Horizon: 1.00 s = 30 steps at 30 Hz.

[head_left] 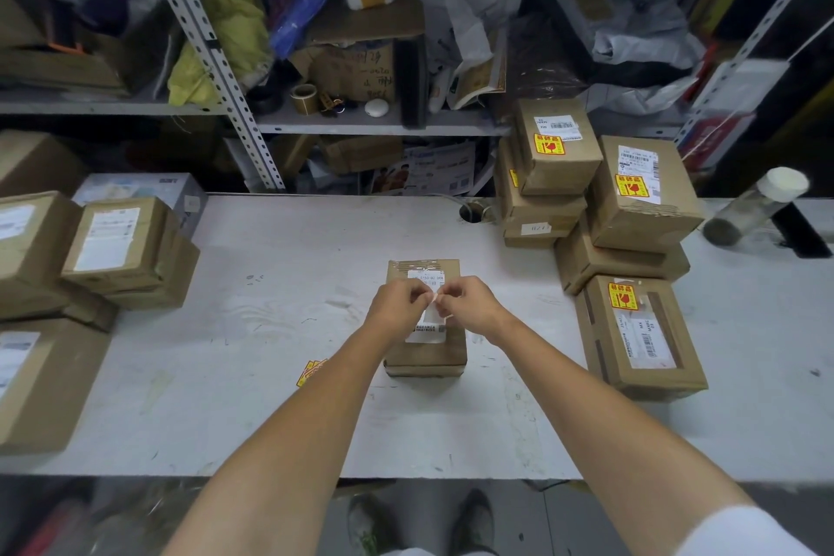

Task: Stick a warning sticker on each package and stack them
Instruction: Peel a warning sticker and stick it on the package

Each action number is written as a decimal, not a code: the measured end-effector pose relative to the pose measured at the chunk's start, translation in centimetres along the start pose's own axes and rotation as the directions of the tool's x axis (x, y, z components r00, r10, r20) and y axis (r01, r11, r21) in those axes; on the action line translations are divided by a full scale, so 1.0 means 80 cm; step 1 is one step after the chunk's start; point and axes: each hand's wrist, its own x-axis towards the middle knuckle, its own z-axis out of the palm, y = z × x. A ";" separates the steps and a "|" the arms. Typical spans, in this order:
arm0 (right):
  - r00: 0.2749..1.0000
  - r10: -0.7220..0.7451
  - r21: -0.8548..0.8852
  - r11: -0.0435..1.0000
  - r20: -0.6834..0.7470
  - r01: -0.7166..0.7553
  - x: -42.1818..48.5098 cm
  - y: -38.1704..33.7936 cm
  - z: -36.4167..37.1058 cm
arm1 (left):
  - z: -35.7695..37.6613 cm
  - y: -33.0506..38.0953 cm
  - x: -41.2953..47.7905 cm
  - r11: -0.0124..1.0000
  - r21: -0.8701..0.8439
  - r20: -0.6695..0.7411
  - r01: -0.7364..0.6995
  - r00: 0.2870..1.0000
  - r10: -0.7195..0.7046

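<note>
Surface: scuffed white worktable (271,330), with a round cable hole (471,210) near its back edge.
Backdrop: grey perforated-metal shelving (361,122) crammed with crumpled plastic bags, cartons and a brown tape roll (303,97).
Centre package (426,357): one small brown cardboard box, taped, with a white shipping label on top. It lies flat mid-table, directly under both hands.
Left hand (397,302): fingertips curled, pinching one end of a small white strip (434,305).
Right hand (469,302): fingertips curled, pinching the other end of that strip, just above the box top.
Strip: whether it is the sticker or its backing cannot be told.
Loose warning stickers (311,368): yellow and red, lying flat beside the left forearm, which partly hides them. The count is unclear.
Right stack (641,212): at least five cardboard boxes, piled and leaning. Four show yellow-red warning stickers.
Left group (117,248): at least four cardboard boxes with white labels.
Clear tube (758,205): one plastic cylinder with a white cap, lying tilted at far right. Its contents cannot be made out.
</note>
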 end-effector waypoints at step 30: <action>0.964 0.267 -0.057 0.962 -0.008 -0.267 0.011 0.067 -0.007 | -0.022 -0.041 -0.005 0.903 -0.380 -0.140 0.201 0.952 -0.271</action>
